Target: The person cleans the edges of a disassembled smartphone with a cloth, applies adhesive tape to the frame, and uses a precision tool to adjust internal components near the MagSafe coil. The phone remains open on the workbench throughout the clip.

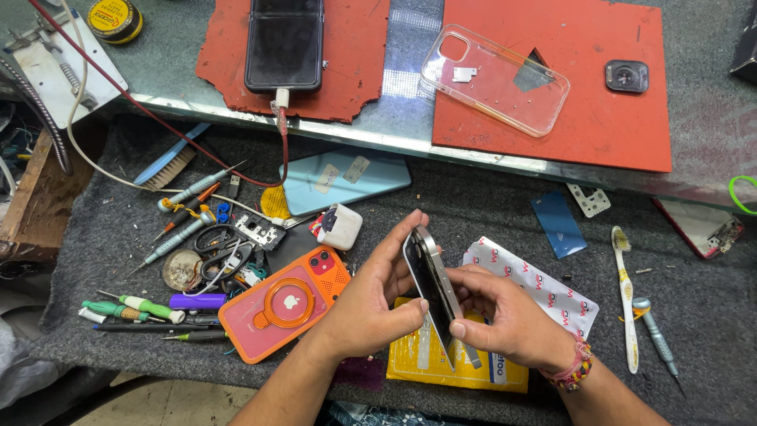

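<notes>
Here we have the phone (432,285) held edge-on above the table (489,197), between both hands at the centre of the view. Its long axis runs from about 11 o'clock at the top corner down to 5 o'clock, where the lower end sits over a yellow packet (418,359). Our left hand (371,304) lies on the 9 o'clock side, thumb pressed to the dark screen face and fingers (400,237) curled up behind the upper edge. Our right hand (505,315) lies on the 3 o'clock side, its fingertips pinching the metal frame near the middle; it seems they work at the seam, though that contact is partly hidden. Both hands are equally near, closed on the phone. At 9 o'clock an orange-cased phone (288,304) rests flat beside scattered screwdrivers (142,306).
</notes>
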